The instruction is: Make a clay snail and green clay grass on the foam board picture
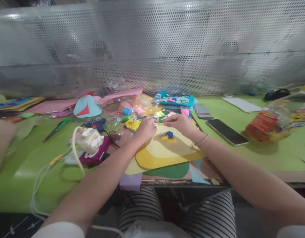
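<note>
At six o'clock from the small blue-and-yellow figure [169, 135], nearest us, green paper [167, 171] peeks from beneath yellow card [152, 162]; the figure itself rests on the cream sheet [184, 150] above. Between nine and ten o'clock, our left hand [146, 129] pinches a small white piece [154, 125]; between one and two, our right hand [181, 125] has thumb and fingertips drawn together, though we cannot tell whether they hold anything. We judge the step in hand to be delicate fingertip work on that piece; the next move calls for a light touch, clear of the figure. Farther off, at twelve, lies a decorated blue piece [176, 99].
</note>
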### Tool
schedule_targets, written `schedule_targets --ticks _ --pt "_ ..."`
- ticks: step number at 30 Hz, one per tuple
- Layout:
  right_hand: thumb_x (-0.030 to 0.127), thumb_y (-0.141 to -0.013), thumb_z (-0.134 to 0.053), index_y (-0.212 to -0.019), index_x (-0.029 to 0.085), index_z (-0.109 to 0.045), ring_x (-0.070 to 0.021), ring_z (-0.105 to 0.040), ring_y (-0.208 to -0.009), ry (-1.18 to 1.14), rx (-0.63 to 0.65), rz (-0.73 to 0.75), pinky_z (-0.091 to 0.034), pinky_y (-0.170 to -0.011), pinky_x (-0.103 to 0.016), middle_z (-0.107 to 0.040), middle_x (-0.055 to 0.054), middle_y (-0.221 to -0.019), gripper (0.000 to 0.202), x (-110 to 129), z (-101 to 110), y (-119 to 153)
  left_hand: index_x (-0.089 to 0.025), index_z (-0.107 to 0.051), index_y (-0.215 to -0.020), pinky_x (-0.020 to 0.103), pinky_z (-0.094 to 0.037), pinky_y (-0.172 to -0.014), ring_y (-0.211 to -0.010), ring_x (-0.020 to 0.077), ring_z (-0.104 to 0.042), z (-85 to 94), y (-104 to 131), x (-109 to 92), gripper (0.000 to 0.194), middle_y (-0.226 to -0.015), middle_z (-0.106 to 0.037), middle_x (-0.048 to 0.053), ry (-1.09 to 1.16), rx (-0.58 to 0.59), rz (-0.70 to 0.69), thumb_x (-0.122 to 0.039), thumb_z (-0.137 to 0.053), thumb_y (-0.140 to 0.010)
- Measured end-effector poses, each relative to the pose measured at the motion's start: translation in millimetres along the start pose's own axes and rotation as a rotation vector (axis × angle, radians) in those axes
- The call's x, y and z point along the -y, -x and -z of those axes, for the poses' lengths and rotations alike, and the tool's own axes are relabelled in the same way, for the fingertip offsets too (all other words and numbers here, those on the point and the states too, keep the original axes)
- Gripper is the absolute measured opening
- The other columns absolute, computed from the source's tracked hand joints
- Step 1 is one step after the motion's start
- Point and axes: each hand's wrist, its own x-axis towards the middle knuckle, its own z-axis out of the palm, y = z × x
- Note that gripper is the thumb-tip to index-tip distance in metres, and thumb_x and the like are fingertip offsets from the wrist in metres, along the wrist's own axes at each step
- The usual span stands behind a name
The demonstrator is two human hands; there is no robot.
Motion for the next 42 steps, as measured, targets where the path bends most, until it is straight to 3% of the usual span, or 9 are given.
schedule_targets --ticks 4,7,10,13,18,21,27,36,42 --pt "0.023 -0.071 -0.071 -0.073 0.015 -0.072 -0.0154 -0.066 -0.07 -0.183 0.022 -0.076 -0.056 -0.076 -0.032 -0.07 -0.003 -0.071 0.008 1.3 -1.2 -1.0 -0.016 -0.066 -0.087 0.036 -0.047 -0.092 -0.095 0.0207 -0.059 0.5 0.3 -0.2 0.021 -0.091 -0.061 0.006 0.011 0.001 0.0 -0.01 -0.054 -0.071" --pt "0.021 -0.066 -0.077 -0.077 0.015 -0.072 -0.0156 -0.067 -0.076 -0.274 0.051 -0.062 -0.056 -0.081 -0.031 -0.071 -0.003 -0.079 0.013 -0.7 -0.8 -2.2 -0.017 -0.066 -0.087 0.036 -0.047 -0.092 -0.095 0.0206 -0.059 -0.2 0.3 0.5 0.021 -0.092 -0.061 0.006 0.011 -0.005 0.003 -0.01 -0.054 -0.071" --pt "0.021 -0.064 -0.078 -0.072 0.015 -0.07 -0.0145 -0.066 -0.069 -0.197 0.038 -0.057 -0.058 -0.073 -0.029 -0.068 -0.002 -0.07 0.013 -1.7 0.0 -2.3 -0.017 -0.066 -0.087 0.037 -0.047 -0.092 -0.095 0.0211 -0.059 -0.7 0.2 0.6 0.02 -0.092 -0.061 0.006 0.006 -0.004 0.014 -0.011 -0.054 -0.071" --pt "0.024 -0.072 -0.073 -0.066 0.014 -0.067 -0.0128 -0.064 -0.06 -0.135 0.008 -0.088 -0.058 -0.065 -0.028 -0.064 0.0 -0.059 0.012 -0.3 -0.5 -2.1 -0.016 -0.066 -0.087 0.037 -0.047 -0.092 -0.095 0.0212 -0.059 -0.7 0.5 0.2 0.02 -0.092 -0.061 0.007 0.013 -0.004 0.018 -0.01 -0.055 -0.071" --pt "0.014 -0.073 -0.068 -0.074 0.015 -0.071 -0.0131 -0.066 -0.071 -0.14 0.11 -0.049 -0.057 -0.074 -0.027 -0.069 -0.002 -0.073 0.003 1.7 -1.9 -0.3 -0.017 -0.066 -0.086 0.037 -0.047 -0.093 -0.094 0.0209 -0.059 0.6 1.1 -1.1 0.02 -0.092 -0.061 0.006 0.025 -0.004 0.013 -0.01 -0.054 -0.072" --pt "0.013 -0.068 -0.072 -0.074 0.015 -0.071 -0.013 -0.064 -0.066 -0.012 0.143 0.001 -0.055 -0.066 -0.025 -0.069 -0.001 -0.07 0.006 0.7 -1.7 1.1 -0.017 -0.066 -0.086 0.037 -0.047 -0.093 -0.094 0.0212 -0.059 1.9 1.4 -3.2 0.02 -0.092 -0.061 0.007 0.031 0.005 0.017 -0.01 -0.053 -0.072" --pt "0.019 -0.079 -0.062 -0.073 0.015 -0.069 -0.0144 -0.066 -0.066 0.019 0.128 -0.012 -0.055 -0.066 -0.026 -0.067 -0.002 -0.066 0.01 -6.4 -1.0 -3.0 -0.018 -0.066 -0.085 0.036 -0.047 -0.092 -0.095 0.0206 -0.059 3.5 2.2 -7.6 0.02 -0.092 -0.062 0.006 0.052 -0.015 -0.014 -0.01 -0.052 -0.073" --pt "0.002 -0.076 -0.054 -0.08 0.014 -0.073 -0.0177 -0.063 -0.08 0.641 0.167 0.382 -0.048 -0.074 -0.027 -0.07 -0.009 -0.087 0.023 -15.0 -4.6 -1.6 -0.018 -0.066 -0.084 0.035 -0.047 -0.091 -0.093 0.02 -0.059 2.3 1.4 -7.9 0.019 -0.091 -0.062 0.005 0.074 -0.028 -0.027 -0.01 -0.052 -0.073" --pt "-0.004 -0.072 -0.044 -0.09 0.012 -0.073 -0.018 -0.061 -0.081 0.816 0.331 0.414 -0.044 -0.074 -0.025 -0.068 -0.011 -0.092 0.038 -10.8 -4.8 2.3 -0.018 -0.066 -0.083 0.036 -0.047 -0.092 -0.094 0.0203 -0.059 3.8 1.6 -9.9 0.018 -0.092 -0.063 0.005 0.059 -0.014 -0.027 -0.011 -0.052 -0.074"
